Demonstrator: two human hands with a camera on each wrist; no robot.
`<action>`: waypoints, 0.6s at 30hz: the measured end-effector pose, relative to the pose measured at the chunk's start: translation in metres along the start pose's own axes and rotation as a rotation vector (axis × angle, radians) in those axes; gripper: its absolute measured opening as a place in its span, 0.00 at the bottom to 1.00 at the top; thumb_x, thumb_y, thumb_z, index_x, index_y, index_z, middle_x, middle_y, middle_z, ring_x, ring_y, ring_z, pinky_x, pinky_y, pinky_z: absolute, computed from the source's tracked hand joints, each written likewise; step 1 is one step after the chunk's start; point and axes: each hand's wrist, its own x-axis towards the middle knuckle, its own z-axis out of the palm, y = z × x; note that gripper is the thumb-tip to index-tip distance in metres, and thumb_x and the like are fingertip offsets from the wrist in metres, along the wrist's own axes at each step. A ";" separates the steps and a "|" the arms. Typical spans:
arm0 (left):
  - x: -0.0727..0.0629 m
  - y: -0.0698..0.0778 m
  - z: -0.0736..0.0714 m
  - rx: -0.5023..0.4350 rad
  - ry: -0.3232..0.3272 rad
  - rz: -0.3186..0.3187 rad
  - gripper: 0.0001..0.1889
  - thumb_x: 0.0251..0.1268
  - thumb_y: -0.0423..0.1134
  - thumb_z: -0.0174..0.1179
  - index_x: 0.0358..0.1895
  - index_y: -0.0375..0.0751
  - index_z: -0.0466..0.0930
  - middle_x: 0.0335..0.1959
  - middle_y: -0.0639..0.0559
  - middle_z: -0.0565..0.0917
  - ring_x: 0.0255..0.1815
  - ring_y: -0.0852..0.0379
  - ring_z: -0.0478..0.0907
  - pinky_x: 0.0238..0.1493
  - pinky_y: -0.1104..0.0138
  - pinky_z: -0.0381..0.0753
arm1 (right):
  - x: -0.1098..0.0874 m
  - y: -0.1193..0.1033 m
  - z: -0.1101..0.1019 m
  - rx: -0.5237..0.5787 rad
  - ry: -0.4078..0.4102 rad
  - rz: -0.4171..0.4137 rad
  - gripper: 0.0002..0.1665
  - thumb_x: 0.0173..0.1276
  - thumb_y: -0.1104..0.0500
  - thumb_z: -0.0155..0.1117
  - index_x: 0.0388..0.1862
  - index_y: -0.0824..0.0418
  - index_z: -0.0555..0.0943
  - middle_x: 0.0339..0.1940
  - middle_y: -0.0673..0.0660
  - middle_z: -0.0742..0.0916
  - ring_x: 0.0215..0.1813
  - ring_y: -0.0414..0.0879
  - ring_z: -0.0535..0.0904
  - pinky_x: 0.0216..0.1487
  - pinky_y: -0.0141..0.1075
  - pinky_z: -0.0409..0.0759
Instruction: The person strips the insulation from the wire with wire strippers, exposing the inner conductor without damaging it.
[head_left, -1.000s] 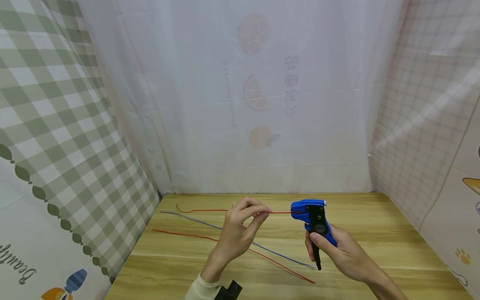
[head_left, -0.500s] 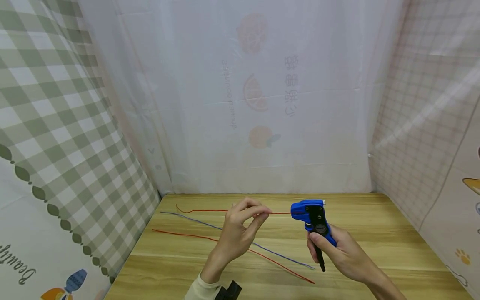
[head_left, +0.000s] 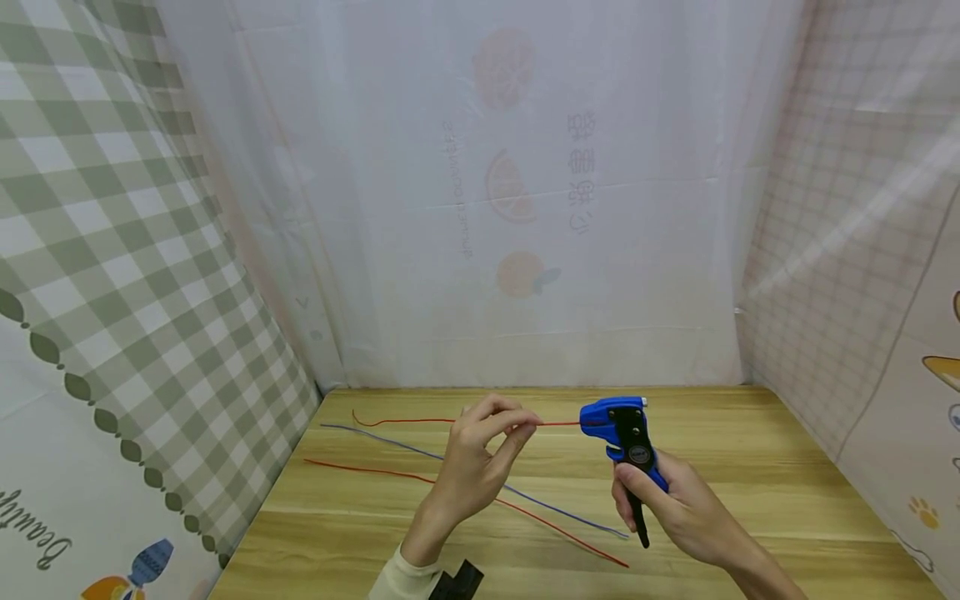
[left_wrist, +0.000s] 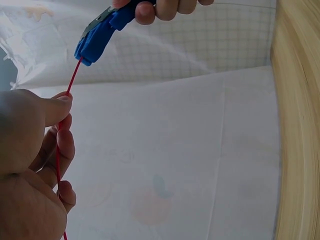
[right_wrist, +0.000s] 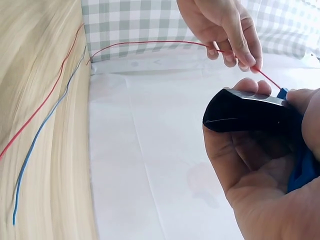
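Observation:
My left hand (head_left: pixel 480 454) pinches a red wire (head_left: pixel 558 423) between thumb and fingertips, above the table. One end of that wire runs into the nose of a blue and black wire stripper (head_left: pixel 617 421); the other trails off to the left. Around the stripper's handles curl the fingers of my right hand (head_left: pixel 678 504), the thumb lying across the near side. In the left wrist view the red wire (left_wrist: pixel 75 75) enters the blue nose (left_wrist: pixel 92 47) of the tool. The right wrist view shows the black handle (right_wrist: pixel 245 112) close up; the wire's tip inside the nose is hidden.
A blue wire (head_left: pixel 547 504) and a second red wire (head_left: pixel 562 532) lie on the wooden table (head_left: pixel 750 467), passing beneath my left hand. A white sheet (head_left: pixel 390 250) hangs behind, with a green checked cloth (head_left: pixel 150 208) on the left and a gridded sheet (head_left: pixel 847 233) on the right.
The black handle's lower end has swung slightly to the right, away from the fingers. The stripper and right hand have shifted a little left. My left hand stays nearly still.

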 end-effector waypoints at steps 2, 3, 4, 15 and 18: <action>0.000 0.001 0.000 0.008 0.001 -0.026 0.07 0.79 0.30 0.71 0.48 0.45 0.95 0.44 0.53 0.90 0.41 0.59 0.87 0.49 0.66 0.73 | 0.001 0.000 0.001 0.061 -0.022 -0.002 0.19 0.92 0.75 0.39 0.46 0.64 0.78 0.29 0.61 0.83 0.28 0.50 0.81 0.27 0.42 0.86; 0.000 0.001 0.001 0.013 0.001 -0.039 0.06 0.79 0.30 0.71 0.48 0.45 0.95 0.44 0.53 0.90 0.41 0.59 0.87 0.48 0.67 0.71 | 0.001 -0.001 0.001 0.097 -0.035 0.005 0.18 0.92 0.74 0.38 0.48 0.65 0.77 0.30 0.63 0.83 0.28 0.51 0.82 0.28 0.43 0.87; 0.001 0.002 0.001 0.017 0.002 -0.052 0.06 0.78 0.30 0.71 0.48 0.45 0.95 0.44 0.53 0.90 0.41 0.59 0.87 0.48 0.67 0.70 | 0.001 -0.001 0.002 0.131 -0.046 0.016 0.18 0.93 0.73 0.37 0.49 0.67 0.76 0.30 0.64 0.83 0.28 0.53 0.82 0.28 0.44 0.88; 0.005 -0.002 0.005 0.052 0.025 -0.080 0.06 0.79 0.33 0.71 0.47 0.47 0.95 0.44 0.54 0.91 0.41 0.58 0.86 0.45 0.69 0.66 | 0.001 -0.009 0.006 0.312 -0.059 0.133 0.17 0.97 0.65 0.34 0.58 0.72 0.72 0.33 0.68 0.80 0.27 0.59 0.84 0.29 0.51 0.91; 0.005 -0.003 0.006 0.054 0.021 -0.093 0.05 0.79 0.33 0.71 0.47 0.47 0.95 0.44 0.54 0.91 0.42 0.58 0.86 0.45 0.69 0.67 | 0.000 -0.011 0.007 0.326 -0.044 0.159 0.17 0.97 0.64 0.34 0.60 0.72 0.72 0.34 0.66 0.81 0.28 0.59 0.84 0.30 0.51 0.91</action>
